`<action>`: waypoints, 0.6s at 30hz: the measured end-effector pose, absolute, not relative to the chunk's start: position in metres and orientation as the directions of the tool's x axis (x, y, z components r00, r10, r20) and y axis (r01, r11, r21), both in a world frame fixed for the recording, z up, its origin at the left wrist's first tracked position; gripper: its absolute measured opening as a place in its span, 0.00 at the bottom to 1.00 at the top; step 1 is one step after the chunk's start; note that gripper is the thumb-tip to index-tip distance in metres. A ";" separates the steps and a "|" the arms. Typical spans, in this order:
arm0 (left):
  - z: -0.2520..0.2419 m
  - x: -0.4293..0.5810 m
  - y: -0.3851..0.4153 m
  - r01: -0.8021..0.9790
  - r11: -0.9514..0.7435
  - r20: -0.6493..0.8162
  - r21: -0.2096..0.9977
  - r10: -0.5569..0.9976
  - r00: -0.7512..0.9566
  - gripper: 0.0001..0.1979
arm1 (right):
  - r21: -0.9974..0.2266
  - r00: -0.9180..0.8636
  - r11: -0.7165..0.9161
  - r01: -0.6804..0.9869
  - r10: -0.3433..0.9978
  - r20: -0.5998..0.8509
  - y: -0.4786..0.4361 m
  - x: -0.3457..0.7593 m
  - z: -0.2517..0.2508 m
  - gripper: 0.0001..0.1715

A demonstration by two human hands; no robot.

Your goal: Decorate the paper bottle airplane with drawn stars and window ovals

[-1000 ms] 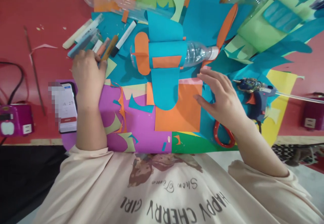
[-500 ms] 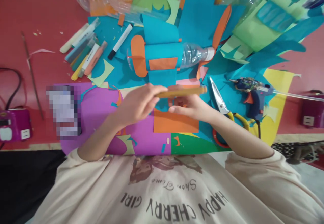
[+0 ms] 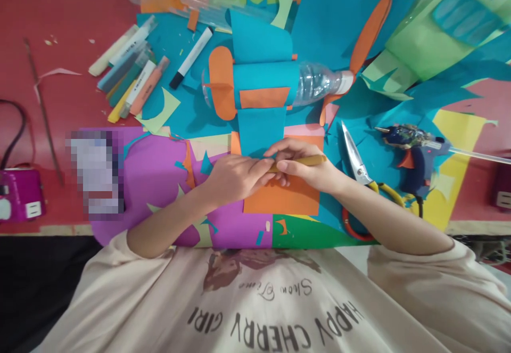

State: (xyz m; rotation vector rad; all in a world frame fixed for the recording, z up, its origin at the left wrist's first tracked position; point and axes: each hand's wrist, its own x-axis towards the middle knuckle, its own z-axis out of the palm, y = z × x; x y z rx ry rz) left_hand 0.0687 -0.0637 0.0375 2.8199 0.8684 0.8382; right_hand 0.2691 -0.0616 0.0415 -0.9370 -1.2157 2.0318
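A mustard-yellow marker (image 3: 313,160) lies across my two hands, level above an orange paper sheet (image 3: 281,201). My right hand (image 3: 305,166) is closed around its right part, thumb on top. At its left end my left hand (image 3: 238,176) is closed, and its fingers hide that end. Just beyond the hands rests a plastic bottle (image 3: 313,84) wrapped in blue paper. It carries blue wing-like flaps, an orange rounded strip (image 3: 222,83) at its left end and orange paper blades (image 3: 369,33) by its white cap.
Scissors (image 3: 353,153) and a glue gun (image 3: 417,156) with a clear stick lie to the right. On the left are several markers (image 3: 130,71), a black-capped marker (image 3: 191,57) and a phone (image 3: 98,172). Paper scraps and clear plastic lie at the back.
Both hands have come down and nearer to me with the marker. My left hand has shifted right along it, so more of its left part is covered. The view has shifted slightly.
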 end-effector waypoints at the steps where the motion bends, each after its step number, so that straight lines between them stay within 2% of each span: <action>1: 0.037 0.068 -0.064 0.501 -0.836 0.490 0.225 0.541 0.683 0.17 | -0.896 -0.583 -0.421 -0.139 0.766 -0.270 -0.062 0.269 0.042 0.24; 5: 0.039 0.063 -0.060 0.466 -0.848 0.505 0.253 0.526 0.684 0.18 | -0.915 -0.535 -0.365 -0.172 0.815 -0.224 -0.063 0.270 0.042 0.22; 8: 0.043 0.046 -0.048 0.528 -0.795 0.477 0.300 0.604 0.639 0.20 | -0.928 -0.396 -0.302 -0.217 0.897 -0.199 -0.059 0.273 0.044 0.18; 11: 0.045 0.023 -0.031 0.754 -0.628 0.530 0.193 0.713 0.459 0.14 | -0.920 -0.216 -0.286 -0.266 0.948 -0.232 -0.053 0.277 0.048 0.14; 13: 0.046 0.013 -0.024 0.806 -0.578 0.554 0.128 0.716 0.425 0.10 | -0.918 -0.138 -0.286 -0.273 0.956 -0.257 -0.049 0.278 0.049 0.15; 15: 0.046 0.012 -0.022 0.761 -0.636 0.613 0.128 0.654 0.444 0.09 | -0.921 -0.111 -0.289 -0.261 0.957 -0.269 -0.047 0.279 0.048 0.16; 18: 0.045 0.027 -0.031 0.577 -0.811 0.587 0.100 0.516 0.624 0.09 | -0.940 -0.106 -0.257 -0.224 0.965 -0.239 -0.046 0.280 0.043 0.18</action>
